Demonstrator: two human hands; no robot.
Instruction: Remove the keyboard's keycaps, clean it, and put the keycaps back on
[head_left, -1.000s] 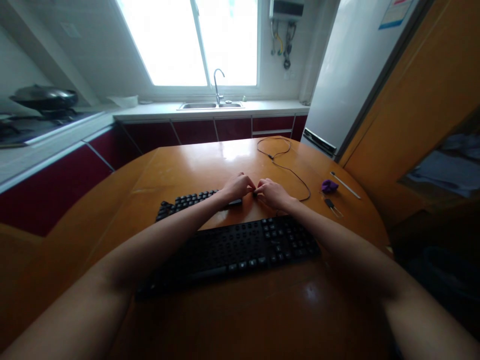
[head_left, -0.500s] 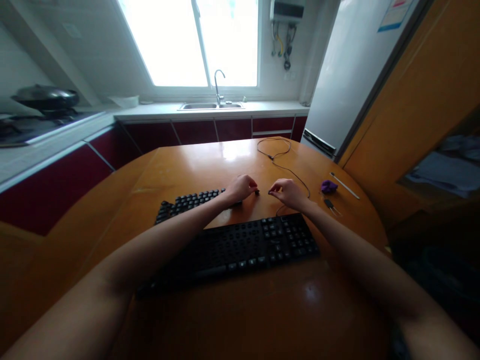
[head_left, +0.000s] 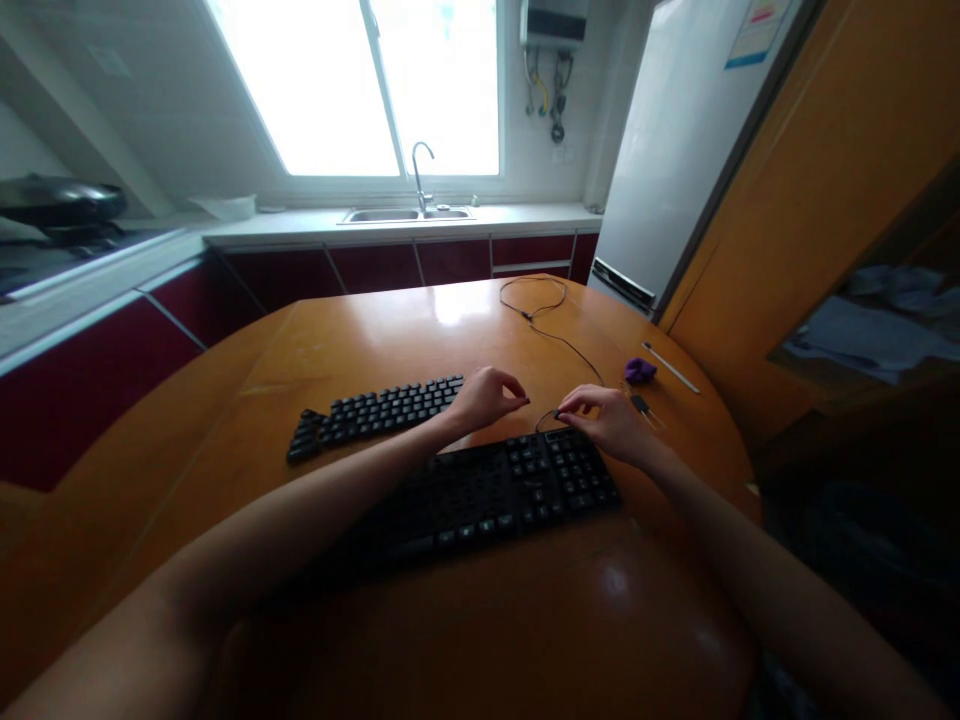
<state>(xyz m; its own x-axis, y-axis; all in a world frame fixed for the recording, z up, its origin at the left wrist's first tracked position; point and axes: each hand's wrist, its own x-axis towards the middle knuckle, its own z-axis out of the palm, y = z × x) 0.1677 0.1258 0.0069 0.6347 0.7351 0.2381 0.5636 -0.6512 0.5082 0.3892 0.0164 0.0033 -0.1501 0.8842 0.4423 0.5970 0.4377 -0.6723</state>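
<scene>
A black keyboard [head_left: 525,490] lies across the table in front of me. Keycaps cover its right part and bottom row, while its middle shows bare key sockets. Behind it, loose black keycaps [head_left: 390,408] stand in rows on the table, partly covered by my left arm. My left hand [head_left: 486,398] hovers over the keyboard's back edge, thumb and finger pinched; a tiny dark bit shows at the tips, too small to name. Above the number pad's back edge, my right hand [head_left: 606,418] pinches a small black keycap [head_left: 557,413].
A thin black cable [head_left: 562,340] loops over the far right of the wooden table [head_left: 360,340]. Near the right edge lie a purple cloth bundle [head_left: 640,371], a wire keycap puller [head_left: 645,408] and a white stick [head_left: 671,367]. A counter with a sink [head_left: 382,215] stands beyond.
My hands have drawn apart from where they met behind the keyboard. The right has come right and nearer with a keycap; the left has moved slightly toward the keyboard. The view has shifted right.
</scene>
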